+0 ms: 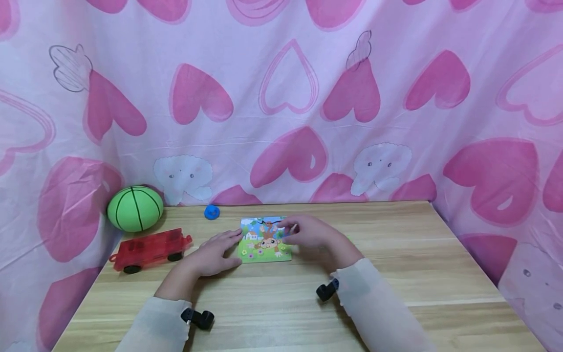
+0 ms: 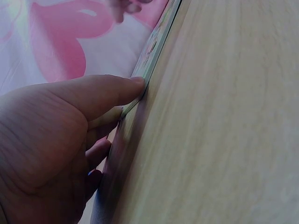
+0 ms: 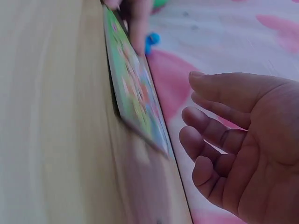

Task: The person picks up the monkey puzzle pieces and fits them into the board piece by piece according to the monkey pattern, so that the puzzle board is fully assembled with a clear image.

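A thin picture board (image 1: 261, 250) with a cartoon monkey lies on the wooden table, near its back edge. My left hand (image 1: 215, 255) rests at the board's left side, thumb by the near corner and fingers farther up. In the left wrist view the thumb (image 2: 133, 84) touches the board's edge. Over the right part of the board hovers my right hand (image 1: 310, 233), its fingers loosely bent. The right wrist view shows that hand (image 3: 247, 140) holding nothing, with a gap between its fingertips and the board (image 3: 135, 88).
Left of the board, a red toy wagon (image 1: 149, 248) with black wheels sits on the table (image 1: 396, 274). Behind the wagon is a green ball (image 1: 135, 209) with black lines. A small blue object (image 1: 212, 211) lies near the back edge, before a pink heart-patterned curtain (image 1: 290, 161).
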Tool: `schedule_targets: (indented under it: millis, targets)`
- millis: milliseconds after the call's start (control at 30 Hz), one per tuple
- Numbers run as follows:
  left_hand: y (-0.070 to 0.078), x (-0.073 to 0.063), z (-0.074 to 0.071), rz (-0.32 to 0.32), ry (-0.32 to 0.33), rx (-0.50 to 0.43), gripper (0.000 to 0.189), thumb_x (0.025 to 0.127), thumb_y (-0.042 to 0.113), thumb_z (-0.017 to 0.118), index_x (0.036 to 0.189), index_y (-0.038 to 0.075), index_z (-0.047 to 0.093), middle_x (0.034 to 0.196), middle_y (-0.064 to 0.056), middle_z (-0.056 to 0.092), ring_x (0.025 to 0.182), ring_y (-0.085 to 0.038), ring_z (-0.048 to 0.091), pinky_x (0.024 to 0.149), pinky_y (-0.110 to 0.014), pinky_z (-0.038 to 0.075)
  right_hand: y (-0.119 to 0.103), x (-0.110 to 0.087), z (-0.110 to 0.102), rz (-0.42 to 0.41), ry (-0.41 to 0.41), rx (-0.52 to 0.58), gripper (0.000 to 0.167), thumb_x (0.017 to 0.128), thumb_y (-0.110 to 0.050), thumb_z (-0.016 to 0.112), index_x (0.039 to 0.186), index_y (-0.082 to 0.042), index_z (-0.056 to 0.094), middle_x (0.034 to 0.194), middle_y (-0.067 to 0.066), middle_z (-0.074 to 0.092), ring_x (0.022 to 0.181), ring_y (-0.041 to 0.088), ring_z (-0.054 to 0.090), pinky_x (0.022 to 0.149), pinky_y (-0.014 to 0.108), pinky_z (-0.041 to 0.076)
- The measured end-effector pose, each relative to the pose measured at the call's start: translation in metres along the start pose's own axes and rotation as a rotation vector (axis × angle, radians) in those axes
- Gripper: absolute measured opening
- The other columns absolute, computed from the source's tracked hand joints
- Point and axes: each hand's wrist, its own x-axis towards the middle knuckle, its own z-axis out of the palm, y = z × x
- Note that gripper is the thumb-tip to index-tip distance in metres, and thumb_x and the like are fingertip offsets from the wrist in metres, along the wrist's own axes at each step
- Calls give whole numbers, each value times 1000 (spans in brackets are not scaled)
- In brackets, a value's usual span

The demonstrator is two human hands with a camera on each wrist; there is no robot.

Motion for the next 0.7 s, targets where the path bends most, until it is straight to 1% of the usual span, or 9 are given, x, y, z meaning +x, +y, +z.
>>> schedule_targets:
  millis: [100, 233, 333, 400, 567, 700]
  targets:
    - [0, 0, 0, 2, 5, 1, 83, 96, 49, 77, 167, 25, 41, 178, 1, 31, 167, -39, 22, 128, -77, 20, 18, -9, -10, 50, 38, 11, 46, 98, -29, 79, 143, -25, 70, 115, -7, 71, 107, 16, 65, 89, 33, 58]
    - [0, -1, 0, 1, 6, 2, 83, 96, 49, 77, 167, 25, 41, 178, 1, 32, 167, -39, 22, 128, -78, 20, 37, -21, -20, 92, 53, 76, 49, 97, -25, 80, 145, -22, 68, 117, -3, 71, 106, 19, 65, 81, 33, 62]
    - [0, -1, 0, 2, 7, 3, 83, 96, 49, 77, 167, 25, 41, 178, 1, 32, 167, -39, 22, 127, -78, 19, 49, -29, -26, 114, 57, 103, 50, 97, -24, 80, 145, -21, 68, 118, -1, 70, 107, 21, 65, 81, 32, 62]
    - [0, -1, 0, 4, 8, 5, 83, 96, 48, 77, 167, 25, 41, 178, 1, 32, 167, -39, 22, 127, -78, 20, 55, -34, -29, 125, 65, 91, 49, 97, -24, 80, 145, -21, 68, 118, -1, 70, 108, 21, 64, 84, 30, 61]
    - [0, -1, 1, 3, 8, 7, 83, 96, 49, 77, 167, 25, 41, 178, 1, 32, 167, -38, 22, 128, -77, 20, 70, -43, -35, 153, 80, 96, 48, 95, -20, 82, 142, -17, 69, 121, 2, 72, 109, 22, 63, 87, 31, 58]
    - [-1, 0, 1, -4, 7, 6, 83, 96, 49, 77, 167, 26, 40, 178, 1, 32, 167, -38, 22, 129, -76, 20, 78, -47, -40, 168, 75, 106, 50, 91, -19, 85, 139, -15, 70, 125, 6, 73, 109, 23, 63, 83, 33, 59]
